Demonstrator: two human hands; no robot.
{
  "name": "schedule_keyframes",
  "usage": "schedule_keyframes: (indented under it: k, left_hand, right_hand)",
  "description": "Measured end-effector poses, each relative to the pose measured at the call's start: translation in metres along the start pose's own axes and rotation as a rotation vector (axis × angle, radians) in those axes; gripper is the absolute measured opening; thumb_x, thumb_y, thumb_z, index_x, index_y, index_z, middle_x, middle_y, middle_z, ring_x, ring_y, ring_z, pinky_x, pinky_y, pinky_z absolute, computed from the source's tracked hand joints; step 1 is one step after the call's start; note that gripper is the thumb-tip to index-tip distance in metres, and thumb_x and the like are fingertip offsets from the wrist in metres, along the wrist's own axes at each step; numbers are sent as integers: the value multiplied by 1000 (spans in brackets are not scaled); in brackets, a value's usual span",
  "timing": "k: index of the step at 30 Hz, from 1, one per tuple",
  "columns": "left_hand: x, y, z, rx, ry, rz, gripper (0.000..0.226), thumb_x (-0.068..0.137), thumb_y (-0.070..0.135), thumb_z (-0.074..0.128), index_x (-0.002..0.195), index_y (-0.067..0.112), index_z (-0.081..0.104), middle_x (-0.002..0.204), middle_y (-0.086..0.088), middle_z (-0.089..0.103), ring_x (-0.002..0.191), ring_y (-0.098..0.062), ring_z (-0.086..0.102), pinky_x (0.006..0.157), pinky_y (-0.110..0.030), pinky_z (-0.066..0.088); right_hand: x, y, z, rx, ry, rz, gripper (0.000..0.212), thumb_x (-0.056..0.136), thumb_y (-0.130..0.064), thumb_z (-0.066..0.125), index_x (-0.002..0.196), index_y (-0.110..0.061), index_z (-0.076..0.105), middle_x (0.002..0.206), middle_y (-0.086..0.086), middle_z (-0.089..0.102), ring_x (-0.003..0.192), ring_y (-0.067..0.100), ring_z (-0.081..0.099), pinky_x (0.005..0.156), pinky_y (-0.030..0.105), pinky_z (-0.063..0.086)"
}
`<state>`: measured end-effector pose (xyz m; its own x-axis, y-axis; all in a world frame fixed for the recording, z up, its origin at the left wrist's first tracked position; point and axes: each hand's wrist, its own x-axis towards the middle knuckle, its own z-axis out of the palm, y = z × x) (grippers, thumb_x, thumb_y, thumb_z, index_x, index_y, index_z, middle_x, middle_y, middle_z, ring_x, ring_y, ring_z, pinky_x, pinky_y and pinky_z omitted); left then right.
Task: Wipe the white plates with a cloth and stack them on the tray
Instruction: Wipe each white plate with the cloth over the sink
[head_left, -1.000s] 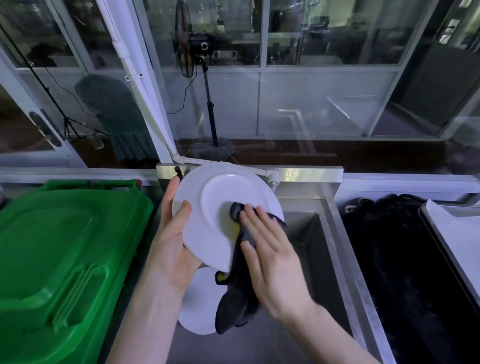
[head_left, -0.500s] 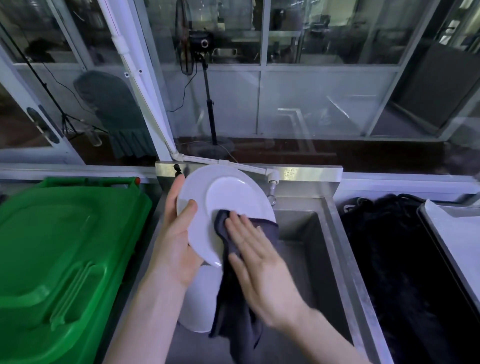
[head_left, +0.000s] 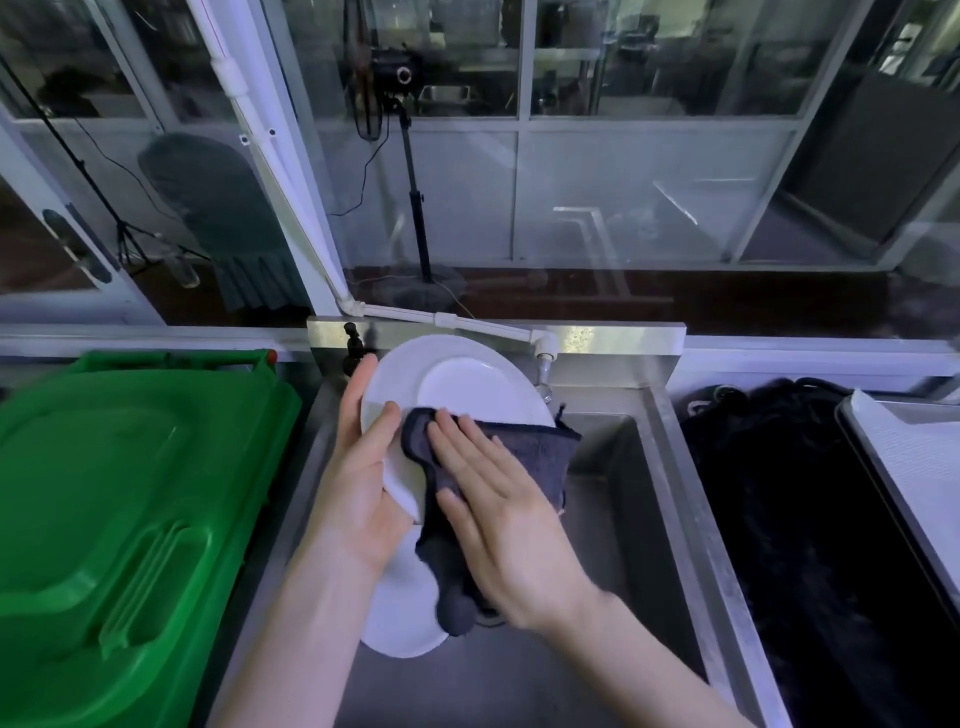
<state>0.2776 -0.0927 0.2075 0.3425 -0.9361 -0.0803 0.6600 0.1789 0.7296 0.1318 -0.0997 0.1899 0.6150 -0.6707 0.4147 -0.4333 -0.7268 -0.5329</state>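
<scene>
Fingers (head_left: 467, 452) of the right hand (head_left: 498, 525) lay straight and close together, pressing a dark cloth (head_left: 524, 447) flat against a white plate (head_left: 457, 379). The cloth hid the plate's lower part, and its tail hung below the palm. The left hand (head_left: 363, 483) gripped the plate's left rim with the thumb across the front. Its fingers were mostly hidden behind the plate. The glossy plate was held tilted toward the camera over a steel sink (head_left: 623, 519). Beneath both wrists a second white plate (head_left: 400, 618) lay in the basin, partly covered. A green bin (head_left: 130, 493) stood beyond the left hand. Far beyond the right hand, the frame cut off a pale tray (head_left: 919, 467).
</scene>
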Motion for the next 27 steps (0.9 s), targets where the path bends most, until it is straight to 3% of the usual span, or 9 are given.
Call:
schedule_keyframes:
  k: [5,8,12,15,21,24,27]
  left_hand:
    - [-3,-3,0,32,1,-26,48,85,22,60,130,41,60,123,5,74,111,-13,71,75,-28,60]
    - [-1,7,-8,31,23,10,49,86,23,62,133,40,57,126,10,71,110,-13,71,73,-29,61]
    - [0,5,-8,43,48,2,46,88,21,62,129,43,59,122,9,73,108,-14,72,74,-31,61]
    - [-3,-10,0,64,39,-70,42,97,17,54,129,43,58,116,3,76,105,-15,73,73,-28,61]
    - [-1,-10,2,54,93,-66,37,99,18,56,123,45,64,121,9,74,105,-13,73,68,-32,61]
    - [4,-1,-1,39,105,-47,38,96,21,57,128,42,56,108,13,77,94,-13,76,60,-34,61]
    - [11,-1,1,28,170,-35,34,103,13,50,128,37,52,92,14,79,83,-11,77,56,-32,60]
  right_hand:
    - [47,24,-20,5,-18,165,47,106,-23,36,152,-14,30,161,-3,20,150,8,11,122,22,4]
    - [24,38,-20,-24,33,232,47,106,-24,37,152,-14,30,159,-9,19,150,7,10,122,25,8]
    - [-21,12,6,15,57,90,48,105,-28,35,151,-14,33,159,-6,26,149,9,17,121,25,11]
    - [-4,10,8,59,27,34,47,105,-24,35,150,-12,33,159,-2,28,150,10,16,122,26,13]
    - [22,44,-20,114,28,258,44,106,-23,37,149,-18,36,157,-8,28,148,3,15,122,22,8]
    - [-8,45,-24,241,108,298,40,105,-21,40,145,-24,43,153,-14,35,145,-5,19,119,16,15]
    - [-38,39,-20,442,246,387,32,102,-23,44,130,-27,59,130,-19,60,127,-9,46,104,12,34]
